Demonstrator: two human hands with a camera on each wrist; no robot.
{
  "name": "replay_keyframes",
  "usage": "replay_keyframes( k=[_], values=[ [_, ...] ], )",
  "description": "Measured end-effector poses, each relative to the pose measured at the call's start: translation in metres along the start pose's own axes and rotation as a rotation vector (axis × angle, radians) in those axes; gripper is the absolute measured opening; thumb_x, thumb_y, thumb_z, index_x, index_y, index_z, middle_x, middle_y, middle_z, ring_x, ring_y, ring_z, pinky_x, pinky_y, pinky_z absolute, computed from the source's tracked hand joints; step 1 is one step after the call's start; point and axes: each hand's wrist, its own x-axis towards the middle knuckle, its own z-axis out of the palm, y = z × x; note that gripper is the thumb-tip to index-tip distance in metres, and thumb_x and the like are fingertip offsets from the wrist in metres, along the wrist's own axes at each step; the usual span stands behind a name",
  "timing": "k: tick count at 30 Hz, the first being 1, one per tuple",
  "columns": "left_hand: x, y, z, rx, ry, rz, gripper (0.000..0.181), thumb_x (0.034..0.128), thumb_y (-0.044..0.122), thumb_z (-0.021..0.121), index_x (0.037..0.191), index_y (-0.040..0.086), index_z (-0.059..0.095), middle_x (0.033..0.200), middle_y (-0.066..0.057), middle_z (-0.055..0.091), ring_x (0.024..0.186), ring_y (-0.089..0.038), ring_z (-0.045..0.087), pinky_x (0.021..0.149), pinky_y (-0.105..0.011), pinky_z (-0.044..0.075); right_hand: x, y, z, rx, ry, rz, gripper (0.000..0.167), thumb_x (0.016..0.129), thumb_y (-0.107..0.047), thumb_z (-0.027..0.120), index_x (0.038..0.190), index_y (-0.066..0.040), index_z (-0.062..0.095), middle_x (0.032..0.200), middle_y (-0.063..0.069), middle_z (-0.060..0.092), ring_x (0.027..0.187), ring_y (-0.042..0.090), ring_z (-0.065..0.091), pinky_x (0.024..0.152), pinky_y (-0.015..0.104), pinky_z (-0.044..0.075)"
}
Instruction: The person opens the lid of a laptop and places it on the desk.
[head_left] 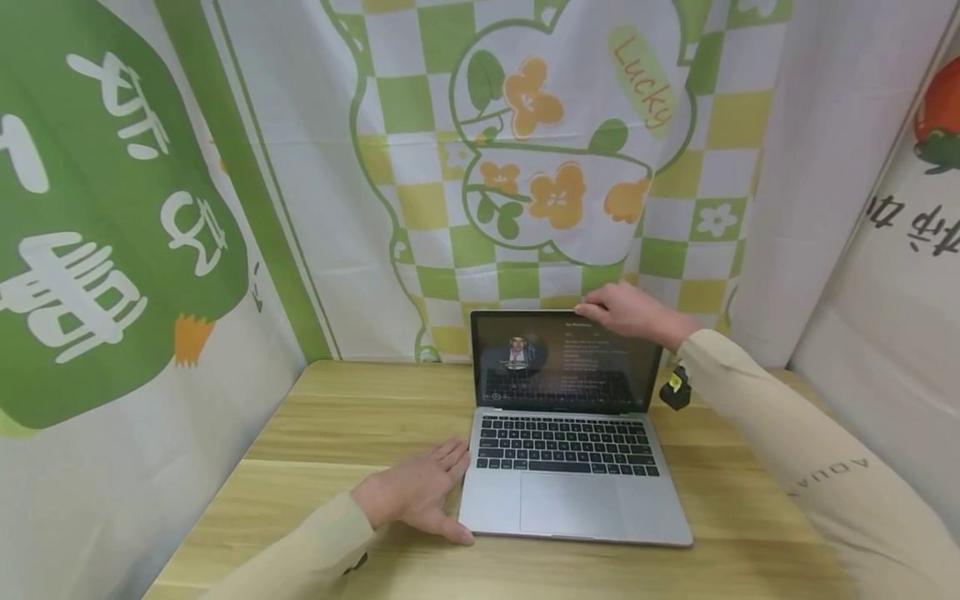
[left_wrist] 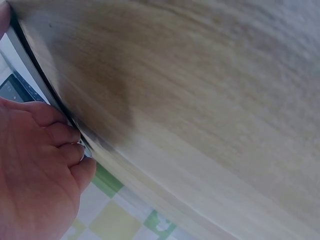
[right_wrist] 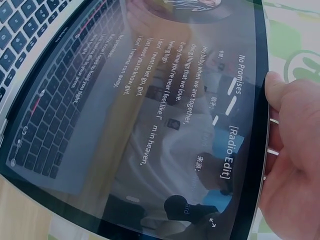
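A silver laptop [head_left: 570, 504] stands unfolded on the table, its lit screen [head_left: 570, 362] raised. Song lyrics show on that screen, seen large in the right wrist view, with reflections across it. My right hand [head_left: 630, 312] pinches the top edge of the lid near its right part, thumb on the screen side and fingers behind, as the right wrist view [right_wrist: 295, 150] shows. Beside the base, my left hand [head_left: 420, 487] rests on the table with fingers and thumb spread along the laptop's left edge. In the left wrist view its fingertips [left_wrist: 70, 135] touch that edge.
The wooden table [head_left: 352, 417] extends to both sides of the laptop. Behind it hangs a green-and-yellow checked curtain [head_left: 427, 208], close to the lid. Printed cloth [head_left: 112, 208] hangs at the left and more cloth [head_left: 885, 292] at the right.
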Motion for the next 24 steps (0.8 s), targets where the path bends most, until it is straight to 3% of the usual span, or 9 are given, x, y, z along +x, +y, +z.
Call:
replay_keyframes(
  k=[11, 19, 24],
  values=[
    [0.001, 0.000, 0.000, 0.003, 0.004, 0.003, 0.122, 0.0726, 0.089, 0.047, 0.153, -0.001, 0.028, 0.162, -0.021, 0.017, 0.152, -0.032, 0.019, 0.124, -0.041, 0.023, 0.004, 0.007, 0.002, 0.013, 0.033, 0.021, 0.041, 0.103, -0.032, 0.052, 0.065, -0.016, 0.047, 0.057, -0.002, 0.039, 0.050, 0.013, 0.035, 0.055, 0.029, 0.035],
    [0.002, 0.000, 0.001, 0.012, 0.003, 0.011, 0.122, 0.0727, 0.090, 0.046, 0.152, -0.002, 0.028, 0.162, -0.022, 0.018, 0.152, -0.032, 0.019, 0.124, -0.041, 0.023, 0.008, 0.013, -0.002, 0.072, -0.017, 0.088, 0.039, 0.103, -0.033, 0.051, 0.072, -0.010, 0.055, 0.057, -0.001, 0.045, 0.050, 0.015, 0.039, 0.054, 0.030, 0.037],
    [0.002, -0.001, 0.000, 0.008, 0.003, 0.007, 0.122, 0.0730, 0.089, 0.048, 0.152, -0.002, 0.029, 0.162, -0.022, 0.019, 0.151, -0.033, 0.020, 0.124, -0.041, 0.023, 0.013, 0.017, -0.003, 0.058, 0.006, 0.092, 0.040, 0.102, -0.033, 0.053, 0.070, -0.009, 0.055, 0.057, 0.000, 0.046, 0.050, 0.015, 0.039, 0.054, 0.029, 0.036]
  ],
)
